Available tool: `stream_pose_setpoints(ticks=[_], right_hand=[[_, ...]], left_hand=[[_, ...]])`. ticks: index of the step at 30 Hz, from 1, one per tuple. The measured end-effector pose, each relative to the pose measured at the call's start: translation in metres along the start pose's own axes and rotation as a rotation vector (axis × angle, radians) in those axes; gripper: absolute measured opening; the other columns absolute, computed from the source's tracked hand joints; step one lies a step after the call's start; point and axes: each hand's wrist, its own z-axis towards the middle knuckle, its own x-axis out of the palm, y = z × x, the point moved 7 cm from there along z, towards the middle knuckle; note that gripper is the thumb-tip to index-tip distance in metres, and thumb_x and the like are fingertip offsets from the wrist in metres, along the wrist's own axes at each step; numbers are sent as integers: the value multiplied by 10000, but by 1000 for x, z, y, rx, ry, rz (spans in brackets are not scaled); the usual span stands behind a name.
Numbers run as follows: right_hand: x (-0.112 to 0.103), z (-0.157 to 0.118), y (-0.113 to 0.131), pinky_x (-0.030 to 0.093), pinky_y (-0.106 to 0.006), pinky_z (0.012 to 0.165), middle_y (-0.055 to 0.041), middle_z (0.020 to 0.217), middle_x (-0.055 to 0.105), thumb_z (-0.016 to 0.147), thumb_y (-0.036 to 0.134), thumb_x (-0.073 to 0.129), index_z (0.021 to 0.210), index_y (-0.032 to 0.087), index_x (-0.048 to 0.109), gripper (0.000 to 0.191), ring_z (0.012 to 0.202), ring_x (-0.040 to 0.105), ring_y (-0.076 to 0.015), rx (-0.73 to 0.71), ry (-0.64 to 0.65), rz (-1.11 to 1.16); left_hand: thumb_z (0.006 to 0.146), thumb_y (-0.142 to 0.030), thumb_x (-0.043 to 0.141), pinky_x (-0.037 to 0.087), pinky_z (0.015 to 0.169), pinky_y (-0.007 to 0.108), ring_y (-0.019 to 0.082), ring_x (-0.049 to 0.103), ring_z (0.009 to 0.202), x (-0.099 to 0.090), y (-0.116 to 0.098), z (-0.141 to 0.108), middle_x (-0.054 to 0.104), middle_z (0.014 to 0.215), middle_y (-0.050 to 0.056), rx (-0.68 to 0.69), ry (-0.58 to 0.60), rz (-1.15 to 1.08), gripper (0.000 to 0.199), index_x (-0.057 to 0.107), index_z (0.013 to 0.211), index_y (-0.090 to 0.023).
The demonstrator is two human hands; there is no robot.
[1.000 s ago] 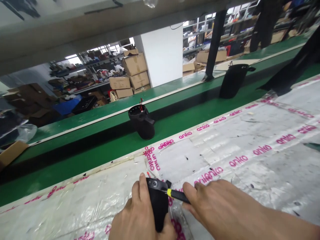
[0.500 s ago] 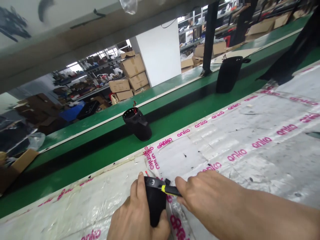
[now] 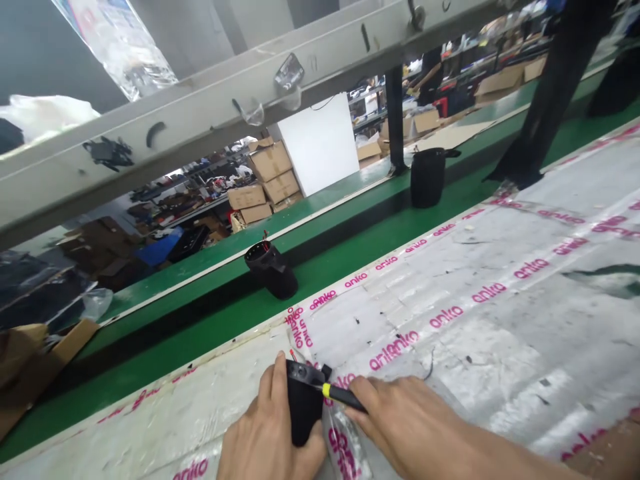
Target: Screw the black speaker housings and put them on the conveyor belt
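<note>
A black cylindrical housing is gripped by my left hand, its fingers along the left side and the thumb near its lower right. My right hand is closed round the black handle of a pair of pliers with a yellow band. The dark metal head of the pliers lies across the top end of the housing; the jaw tips are partly hidden by my left fingers. A short red wire end shows just above the housing, and a small black tab sticks out at its upper right.
Plastic film printed with pink lettering covers the worktop. Beyond it runs a green conveyor belt carrying a black cylinder with red wires and another black cylinder. A grey beam crosses overhead; a dark post stands right.
The view has tilted upward and shifted, showing more of the overhead beam. The black cylinder farther along the belt appears further left. Both hands keep their hold, the pliers still across the housing's top.
</note>
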Motion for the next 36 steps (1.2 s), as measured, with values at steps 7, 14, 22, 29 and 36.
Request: stream_pose_setpoints(ticks=[7,14,22,29,36], right_hand=[[-11,-21,-12,463,-310,530,-18,742,663,1065,260,260,983,214,541,296,572,660,-211,-23,-259,276],[-17,-21,-18,386,-317,426,20,611,630,1078,323,198,960,229,505,341,452,620,-205,41,-301,317],[-2,-20,-6,363,-315,447,16,628,651,992,247,484,955,203,518,67,505,662,-226,-15,-90,92],[-17,-17,0,364,-328,450,15,642,668,976,217,486,977,195,539,57,508,662,-229,-45,-76,33],[-4,-16,0,361,-349,434,11,655,657,997,213,425,947,210,510,99,486,653,-223,-51,-61,16]], left_hand=[[832,-319,507,529,912,431,302,654,1121,1,2,-3,418,1531,78,-7,-11,-89,789,197,1549,-208],[844,-321,516,545,845,470,335,698,985,2,2,-4,526,1419,108,-43,-17,-72,794,186,1556,-194],[850,-341,553,569,725,393,304,703,927,4,-11,-10,563,1333,129,-67,-116,35,769,253,1541,-184],[831,-340,569,575,722,421,306,704,899,4,-10,-9,565,1336,110,-79,-111,26,793,247,1543,-203],[828,-347,561,576,706,390,283,708,867,3,-12,-11,572,1340,108,-68,-139,55,767,296,1528,-179]])
